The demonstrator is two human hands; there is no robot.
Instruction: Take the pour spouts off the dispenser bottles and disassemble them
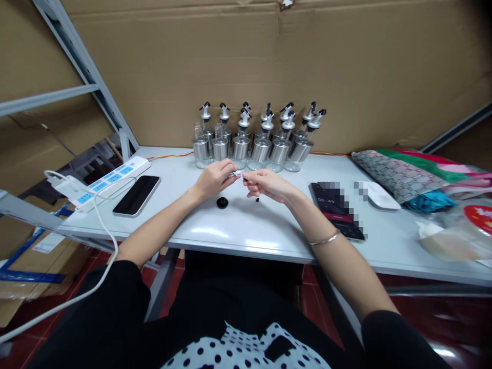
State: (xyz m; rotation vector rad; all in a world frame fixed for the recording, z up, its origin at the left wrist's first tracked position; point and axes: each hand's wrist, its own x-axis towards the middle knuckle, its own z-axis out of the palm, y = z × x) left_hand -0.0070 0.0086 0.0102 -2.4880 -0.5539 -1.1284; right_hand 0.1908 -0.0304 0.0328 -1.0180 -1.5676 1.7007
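Observation:
My left hand (pixel 216 179) and my right hand (pixel 268 184) meet above the white table (pixel 246 230), both pinching a small silver pourer part (pixel 236 175) between the fingertips. A small black piece hangs from my right fingers. A round black cap (pixel 222 202) lies on the table just below my left hand. Behind the hands stands a cluster of several glass bottles with steel sleeves and pourer tops (pixel 255 138).
A black phone (pixel 136 195) and a white power strip (pixel 103 182) with a white cable lie at the left. At the right are a second phone showing a timer (pixel 336 207), a white flat device (pixel 380 196), patterned bags (pixel 415 174) and a plastic bag. Cardboard lines the back wall.

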